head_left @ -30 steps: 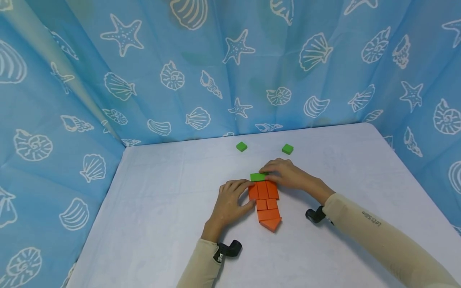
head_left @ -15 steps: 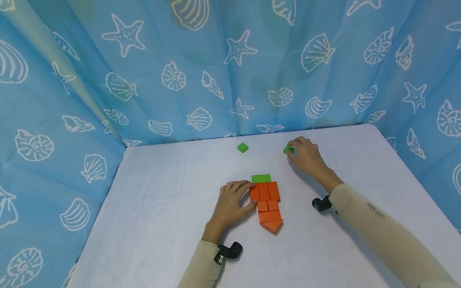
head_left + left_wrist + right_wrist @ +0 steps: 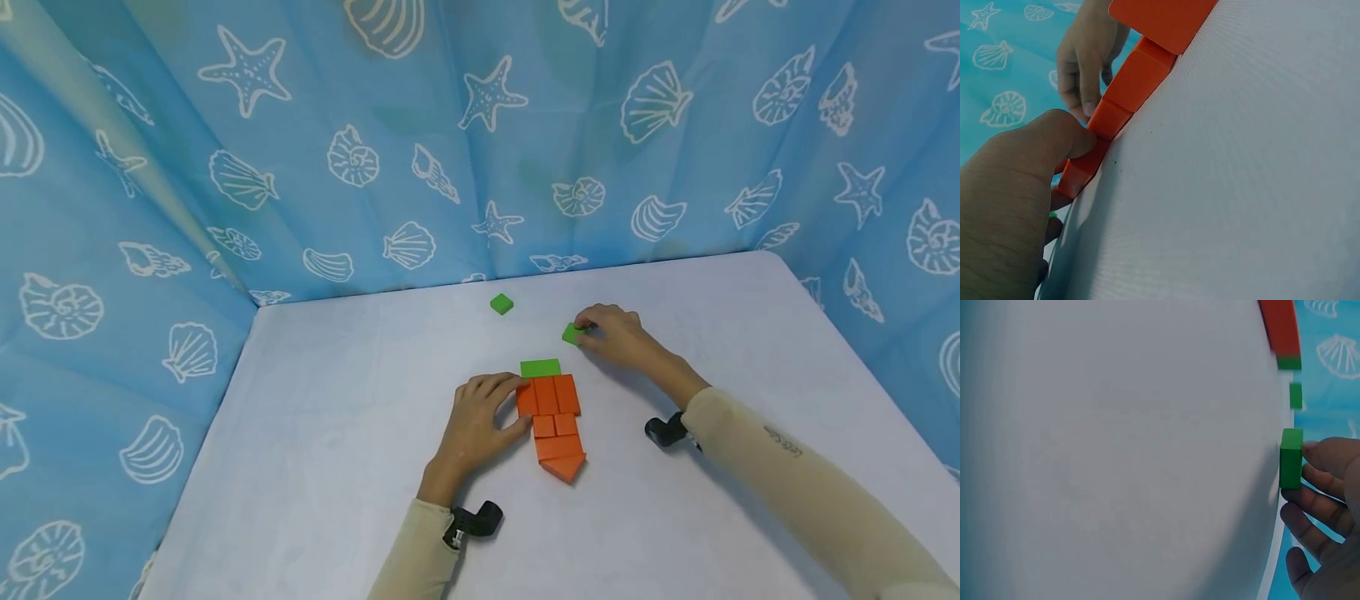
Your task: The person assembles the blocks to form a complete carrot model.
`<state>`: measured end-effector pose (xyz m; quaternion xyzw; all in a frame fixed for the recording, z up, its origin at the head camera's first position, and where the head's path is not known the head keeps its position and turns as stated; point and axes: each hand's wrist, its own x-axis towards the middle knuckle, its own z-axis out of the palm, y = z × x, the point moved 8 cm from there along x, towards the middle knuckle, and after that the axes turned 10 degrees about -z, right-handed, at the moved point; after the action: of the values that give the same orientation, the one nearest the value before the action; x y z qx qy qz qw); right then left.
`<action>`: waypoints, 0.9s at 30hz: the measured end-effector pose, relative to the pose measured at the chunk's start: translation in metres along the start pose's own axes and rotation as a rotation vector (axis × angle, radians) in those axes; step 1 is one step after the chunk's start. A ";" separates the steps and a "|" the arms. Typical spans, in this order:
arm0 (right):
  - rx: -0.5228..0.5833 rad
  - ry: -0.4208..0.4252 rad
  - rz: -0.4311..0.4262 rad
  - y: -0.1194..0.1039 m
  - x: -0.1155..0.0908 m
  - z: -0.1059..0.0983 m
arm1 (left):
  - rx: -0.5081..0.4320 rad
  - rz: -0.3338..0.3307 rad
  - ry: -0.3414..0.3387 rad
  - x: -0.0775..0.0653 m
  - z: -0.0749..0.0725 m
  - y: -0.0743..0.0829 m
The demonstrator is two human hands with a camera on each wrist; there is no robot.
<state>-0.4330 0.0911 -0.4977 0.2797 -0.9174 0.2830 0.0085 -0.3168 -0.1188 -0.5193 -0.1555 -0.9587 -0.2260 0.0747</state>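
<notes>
Several orange blocks lie close together in a column on the white table, with a triangular orange block (image 3: 564, 468) at the near end. A flat green block (image 3: 540, 367) sits against the far end. My left hand (image 3: 474, 425) holds the leftmost orange block (image 3: 527, 401) of the wide row, index finger at its far end and thumb near its near end. To the right and farther back, my right hand (image 3: 618, 340) pinches a small green block (image 3: 1291, 459) between thumb and fingers. Its fingers partly cover that block in the head view.
A separate small green block (image 3: 502, 303) lies near the back edge of the white tabletop (image 3: 337, 433). A blue curtain (image 3: 450, 167) with shell prints stands behind and at both sides. Each wrist carries a small black camera (image 3: 480, 520).
My right hand left the flat green block, reached to the back right, took the small green block there and brought it nearer and leftward. My left hand has stayed in place.
</notes>
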 end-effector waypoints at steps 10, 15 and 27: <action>-0.020 -0.024 -0.106 -0.028 -0.012 0.013 | 0.000 0.012 0.012 0.000 -0.001 -0.001; 0.000 -0.036 -0.103 -0.037 -0.016 0.014 | -0.010 0.027 0.012 0.001 0.000 -0.001; -0.118 -0.132 -0.159 -0.060 0.032 -0.003 | -0.010 0.023 0.010 -0.001 0.001 -0.004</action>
<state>-0.4292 0.0354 -0.4584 0.3687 -0.9059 0.2078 -0.0130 -0.3177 -0.1221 -0.5215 -0.1656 -0.9554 -0.2307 0.0814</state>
